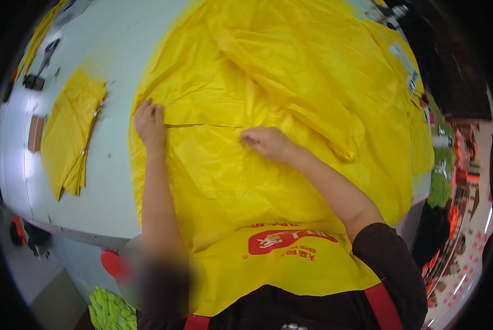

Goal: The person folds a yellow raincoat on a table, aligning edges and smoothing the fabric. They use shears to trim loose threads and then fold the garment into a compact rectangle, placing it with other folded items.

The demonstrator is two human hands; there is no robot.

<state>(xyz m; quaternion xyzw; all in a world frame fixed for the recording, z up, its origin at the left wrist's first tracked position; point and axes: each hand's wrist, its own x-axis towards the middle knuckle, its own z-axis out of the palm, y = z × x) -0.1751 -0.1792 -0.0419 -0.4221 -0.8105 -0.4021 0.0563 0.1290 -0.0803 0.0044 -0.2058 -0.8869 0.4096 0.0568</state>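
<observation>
A large yellow plastic garment lies spread over the white table and hangs down over its near edge, where a red printed patch shows. My left hand presses flat on the garment's left edge, at the end of a folded seam line. My right hand pinches the same fold line near the middle of the sheet, fingers closed on the thin fabric. A loose sleeve-like fold runs diagonally above my right hand.
A stack of folded yellow garments lies on the table to the left. A small dark object and a brown rectangle sit near the table's far left edge. Green material and a red object lie below the table.
</observation>
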